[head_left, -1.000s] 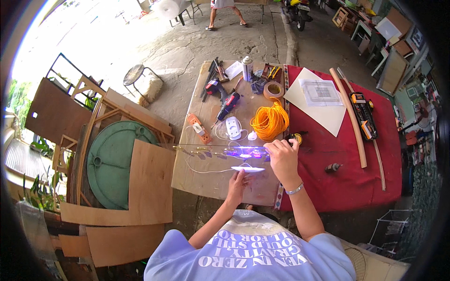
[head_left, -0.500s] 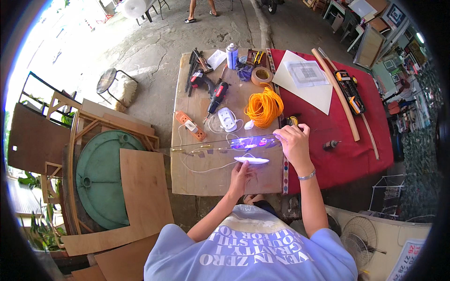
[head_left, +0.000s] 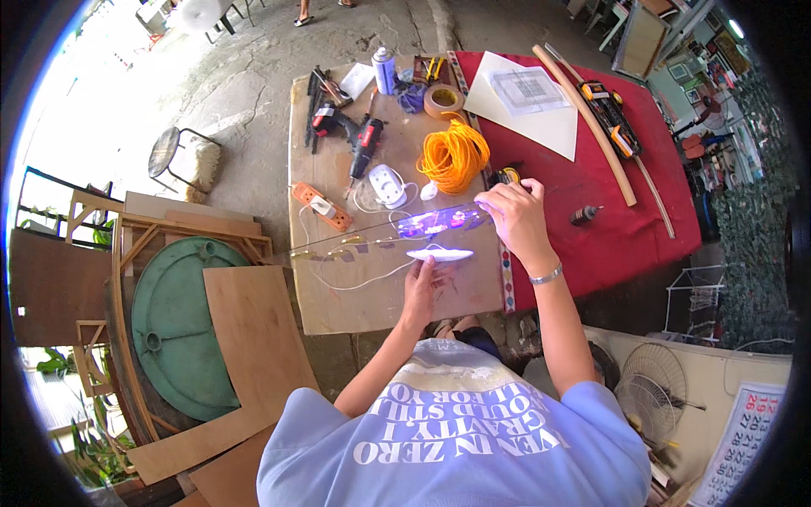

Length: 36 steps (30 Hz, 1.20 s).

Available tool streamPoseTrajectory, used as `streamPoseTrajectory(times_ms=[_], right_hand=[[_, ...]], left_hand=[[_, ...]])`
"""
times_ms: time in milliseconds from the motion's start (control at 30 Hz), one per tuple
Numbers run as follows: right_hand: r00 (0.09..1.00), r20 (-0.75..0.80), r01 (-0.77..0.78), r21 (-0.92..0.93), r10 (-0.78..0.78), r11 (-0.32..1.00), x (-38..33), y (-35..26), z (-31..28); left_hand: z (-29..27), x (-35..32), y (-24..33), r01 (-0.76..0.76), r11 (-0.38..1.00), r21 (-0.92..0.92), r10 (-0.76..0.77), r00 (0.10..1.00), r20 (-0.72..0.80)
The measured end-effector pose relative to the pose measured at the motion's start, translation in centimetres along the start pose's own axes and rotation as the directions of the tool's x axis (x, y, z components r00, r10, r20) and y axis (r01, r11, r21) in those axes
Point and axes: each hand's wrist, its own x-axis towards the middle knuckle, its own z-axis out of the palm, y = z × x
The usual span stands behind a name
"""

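Observation:
In my left hand point(head_left: 419, 291) is a slim white lamp point(head_left: 439, 254), glowing bright violet, its white cord trailing left over the table. The fingers close round the lamp's near side. Just beyond it, my right hand point(head_left: 517, 218) pinches the right end of a long clear sheet point(head_left: 372, 235); glass or plastic, I cannot tell. Violet light shows on the sheet near those fingers, and small yellowish marks or pieces point(head_left: 342, 251) appear along its left part. A white power socket block point(head_left: 388, 186) lies beyond the sheet.
Beyond my hands lie coiled orange cord point(head_left: 453, 157), an orange power strip point(head_left: 321, 207), a cordless driver point(head_left: 366, 149), tape point(head_left: 441, 102) and a spray can point(head_left: 383, 71). On the red cloth point(head_left: 617, 228) are paper sheets point(head_left: 525, 89), a wooden pole point(head_left: 591, 131) and a level point(head_left: 610, 118).
The head view has shifted, so the table sits further left and higher in the picture. Both hands keep their holds on the lamp and the clear sheet.

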Motion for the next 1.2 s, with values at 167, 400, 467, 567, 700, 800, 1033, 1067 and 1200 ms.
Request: streamPoseTrajectory(times_ms=[167,400,467,567,700,800,1033,1067,1200], right_hand=[[1.000,0.010,0.008,0.015,-0.008,1.000,0.0,0.1,-0.2],[0.999,-0.019,0.042,0.053,-0.041,0.998,-0.1,0.9,-0.1],[0.999,-0.025,0.047,0.059,-0.046,0.997,0.1,1.0,-0.1],[0.996,-0.047,0.075,0.074,-0.072,0.994,0.2,1.4,0.5],[0.990,-0.070,0.127,0.072,-0.122,0.989,0.2,2.1,1.0],[0.990,-0.037,0.136,0.095,-0.133,0.986,-0.1,2.4,0.7],[0.987,0.011,0.158,0.128,-0.161,0.979,0.1,3.0,0.5],[0.987,0.012,0.160,0.137,-0.163,0.978,0.1,3.1,0.4],[0.986,0.013,0.164,0.146,-0.168,0.976,0.1,3.0,0.0]], left_hand=[[0.2,-0.1,-0.8,-0.009,1.000,-0.030,0.009,1.000,-0.019],[2.4,-0.2,-0.8,-0.076,0.997,-0.012,0.074,0.992,-0.107],[2.8,0.0,-1.2,-0.092,0.996,-0.009,0.089,0.985,-0.151],[3.0,0.1,-2.3,-0.133,0.991,-0.034,0.124,0.973,-0.195],[4.0,-0.1,-3.2,-0.191,0.981,-0.020,0.179,0.948,-0.261],[4.8,-0.1,-3.7,-0.221,0.975,0.011,0.213,0.921,-0.328],[6.0,0.0,-4.7,-0.282,0.959,0.008,0.265,0.888,-0.376],[6.2,0.1,-4.7,-0.285,0.959,0.003,0.264,0.886,-0.381],[6.1,0.3,-4.9,-0.292,0.957,-0.003,0.267,0.882,-0.389]])
